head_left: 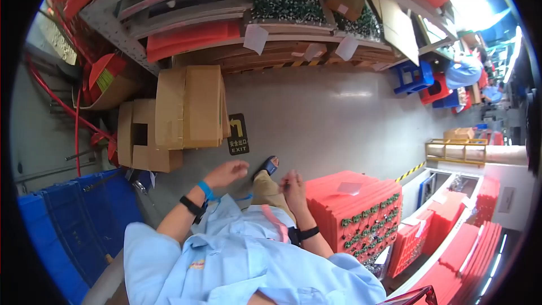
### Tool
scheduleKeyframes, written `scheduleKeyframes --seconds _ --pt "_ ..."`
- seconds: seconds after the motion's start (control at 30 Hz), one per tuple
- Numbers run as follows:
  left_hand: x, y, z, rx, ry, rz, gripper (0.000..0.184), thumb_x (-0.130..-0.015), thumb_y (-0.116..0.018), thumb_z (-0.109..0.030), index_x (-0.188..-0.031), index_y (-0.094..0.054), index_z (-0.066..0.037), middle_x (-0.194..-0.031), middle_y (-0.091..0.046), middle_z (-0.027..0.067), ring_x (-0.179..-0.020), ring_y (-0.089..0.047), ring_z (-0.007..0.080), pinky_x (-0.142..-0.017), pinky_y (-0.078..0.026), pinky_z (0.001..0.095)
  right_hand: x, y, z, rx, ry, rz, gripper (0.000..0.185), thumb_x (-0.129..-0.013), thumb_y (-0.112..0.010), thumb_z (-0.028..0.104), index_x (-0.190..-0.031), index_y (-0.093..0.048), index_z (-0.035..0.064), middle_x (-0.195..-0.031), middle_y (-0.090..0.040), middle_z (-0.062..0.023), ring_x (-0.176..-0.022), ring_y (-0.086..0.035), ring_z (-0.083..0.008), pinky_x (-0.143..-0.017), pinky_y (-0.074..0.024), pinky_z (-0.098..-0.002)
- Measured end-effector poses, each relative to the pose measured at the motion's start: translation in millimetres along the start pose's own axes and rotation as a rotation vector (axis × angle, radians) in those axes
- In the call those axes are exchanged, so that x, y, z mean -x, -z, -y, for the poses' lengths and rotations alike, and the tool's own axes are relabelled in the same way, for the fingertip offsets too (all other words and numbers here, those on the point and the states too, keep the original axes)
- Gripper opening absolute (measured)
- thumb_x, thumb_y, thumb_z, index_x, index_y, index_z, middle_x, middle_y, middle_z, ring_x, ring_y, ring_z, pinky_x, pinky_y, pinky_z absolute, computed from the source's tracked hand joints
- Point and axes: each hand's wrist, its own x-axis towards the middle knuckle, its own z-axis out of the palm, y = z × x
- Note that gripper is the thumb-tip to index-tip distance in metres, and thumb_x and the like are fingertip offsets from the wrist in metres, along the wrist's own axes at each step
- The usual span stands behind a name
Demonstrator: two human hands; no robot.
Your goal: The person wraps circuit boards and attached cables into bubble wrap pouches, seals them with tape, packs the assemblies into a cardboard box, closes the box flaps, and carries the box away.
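My left hand (227,174) is held out in front of my waist, with a blue wristband (205,190) and a black watch (193,208) on that arm. Its fingers are loosely bent and apart, and I see nothing in them. Curled fingers on my right hand (293,187) close round something small and dark that I cannot make out. A black band (309,233) circles that wrist. Just right of this hand stands a stack of red foam sheets (353,192), with rows of small green-and-dark parts (370,223) along its side.
Cardboard boxes (192,107) stand ahead on the left, beside an exit floor sign (238,134). Blue crates (73,226) line the left. A loaded shelf (282,38) runs across the far side. Blue and red stools (415,76) and a person (464,72) are at the far right.
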Motion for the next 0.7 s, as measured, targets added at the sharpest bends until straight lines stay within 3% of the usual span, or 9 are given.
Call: scheduleKeyframes --seconds 0.07,0.17,0.27,0.4,0.47,0.6,0.67,0.7 --pt "-66.8 16.0 -3.9 0.145 0.071 -0.096 0.031 -0.096 -0.058 -0.021 -0.124 -0.056 -0.008 -0.102 -0.065 0.002 -0.092 -0.06 0.0116 -0.079 -0.051 0.0285 -24.3 44.5 25.8 0.091 0.039 -0.07 0.017 -0.099 -0.052 0.022 -0.092 -0.054 0.0063 -0.059 -0.044 0.0029 -0.05 -0.042 -0.0052 -0.044 -0.0324 -0.0207" --pt "-165.4 48.2 -25.0 0.491 0.088 -0.329 0.031 -0.096 -0.059 -0.022 -0.125 -0.055 -0.011 -0.104 -0.065 0.0005 -0.09 -0.062 0.011 -0.081 -0.051 0.0292 -39.4 86.2 60.6 0.205 0.003 -0.189 0.021 -0.098 -0.055 0.027 -0.091 -0.059 0.0071 -0.067 -0.045 0.0064 -0.052 -0.034 -0.001 -0.045 -0.0239 -0.0181" --pt "-248.0 86.6 -44.7 0.768 0.108 -0.578 0.029 -0.095 -0.06 -0.027 -0.119 -0.057 -0.012 -0.104 -0.065 0.0012 -0.09 -0.064 0.0162 -0.083 -0.053 0.0347 -57.6 122.3 60.4 0.239 -0.107 -0.292 0.021 -0.098 -0.056 0.026 -0.096 -0.064 0.0064 -0.066 -0.044 0.0081 -0.049 -0.032 0.0 -0.043 -0.0229 -0.0179" --pt "-357.9 158.3 -21.3 0.941 0.115 -0.616 0.025 -0.094 -0.061 -0.027 -0.114 -0.057 -0.011 -0.105 -0.064 0.0046 -0.096 -0.063 0.0213 -0.087 -0.052 0.04 -84.2 142.0 40.4 0.269 -0.205 -0.332 0.024 -0.099 -0.055 0.027 -0.099 -0.066 0.005 -0.065 -0.046 0.0072 -0.051 -0.036 -0.0005 -0.044 -0.0251 -0.0183" --pt "-412.2 190.2 2.3 1.153 0.086 -0.725 0.025 -0.093 -0.062 -0.027 -0.11 -0.056 -0.01 -0.106 -0.063 0.0083 -0.101 -0.061 0.0248 -0.091 -0.051 0.044 -95.4 128.7 32.5 0.236 -0.203 -0.398 0.025 -0.1 -0.053 0.027 -0.101 -0.064 0.004 -0.062 -0.048 0.0044 -0.049 -0.038 -0.0038 -0.045 -0.0285 -0.0206" --pt "-502.6 270.0 83.6 1.435 0.094 -0.738 0.029 -0.092 -0.062 -0.026 -0.115 -0.055 -0.01 -0.113 -0.061 0.0104 -0.106 -0.059 0.0282 -0.093 -0.049 0.0476 -130.6 91.5 8.1 0.056 -0.339 -0.563 0.028 -0.101 -0.049 0.027 -0.104 -0.062 0.0024 -0.067 -0.056 0.0008 -0.052 -0.039 -0.0041 -0.047 -0.0298 -0.0208" --pt "-523.5 295.8 89.2 1.467 -0.186 -0.877 0.035 -0.092 -0.062 -0.028 -0.123 -0.053 -0.013 -0.122 -0.058 0.0099 -0.11 -0.058 0.0308 -0.095 -0.048 0.0507 -148.9 79.0 -8.4 0.046 -0.395 -0.51 0.028 -0.102 -0.048 0.027 -0.106 -0.061 0.0022 -0.069 -0.058 -0.0006 -0.053 -0.04 -0.0041 -0.048 -0.0307 -0.0206" --pt "-530.7 304.7 95.5 1.45 -0.155 -0.887 0.035 -0.092 -0.062 -0.028 -0.123 -0.053 -0.013 -0.122 -0.058 0.0099 -0.11 -0.058 0.0308 -0.095 -0.048 0.0507 -151.3 72.3 -15.4 0.045 -0.439 -0.446 0.029 -0.102 -0.048 0.027 -0.108 -0.061 0.002 -0.072 -0.06 -0.0019 -0.054 -0.041 -0.0041 -0.049 -0.0316 -0.0205"
